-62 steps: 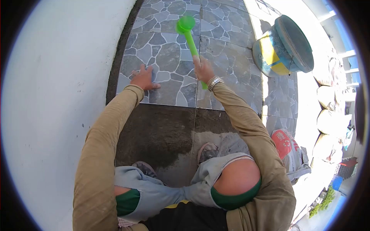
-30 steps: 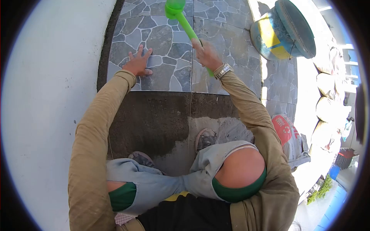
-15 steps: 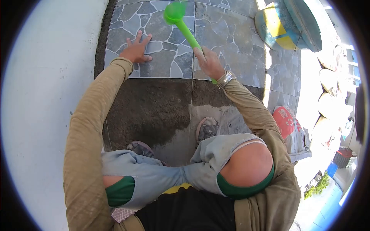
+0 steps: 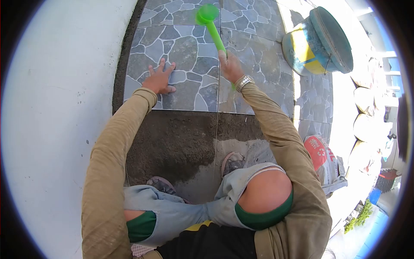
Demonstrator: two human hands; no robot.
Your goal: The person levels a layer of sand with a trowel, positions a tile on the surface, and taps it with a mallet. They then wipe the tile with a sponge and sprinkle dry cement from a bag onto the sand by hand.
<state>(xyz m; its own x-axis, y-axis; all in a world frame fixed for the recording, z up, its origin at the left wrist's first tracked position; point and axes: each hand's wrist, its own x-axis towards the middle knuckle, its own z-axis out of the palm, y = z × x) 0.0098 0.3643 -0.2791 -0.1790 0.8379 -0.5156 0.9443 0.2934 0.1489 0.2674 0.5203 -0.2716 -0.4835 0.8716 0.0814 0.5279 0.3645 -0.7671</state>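
My right hand (image 4: 231,67) is closed around the handle of a green mallet (image 4: 214,35). Its round head, blurred by motion, is over the far part of the paving, and the handle's end shows below my wrist. My left hand (image 4: 159,80) lies with fingers spread on a grey stone-patterned floor tile (image 4: 185,52), near its left side. Dark, damp mortar (image 4: 168,138) borders the tile's near edge. A thin string line (image 4: 216,144) runs over the mortar toward me, along the joint between tiles.
A teal and yellow bucket (image 4: 304,47) leans at the upper right. A red and white bag (image 4: 321,157) stands beside my right arm. The white wall (image 4: 60,108) runs along the left. My shoes (image 4: 233,163) are at the mortar's near edge.
The view has shifted, so the tiles, bucket and bag appear lower. My left hand stays spread on the tile. The mallet remains in my right hand, its head blurred in both frames.
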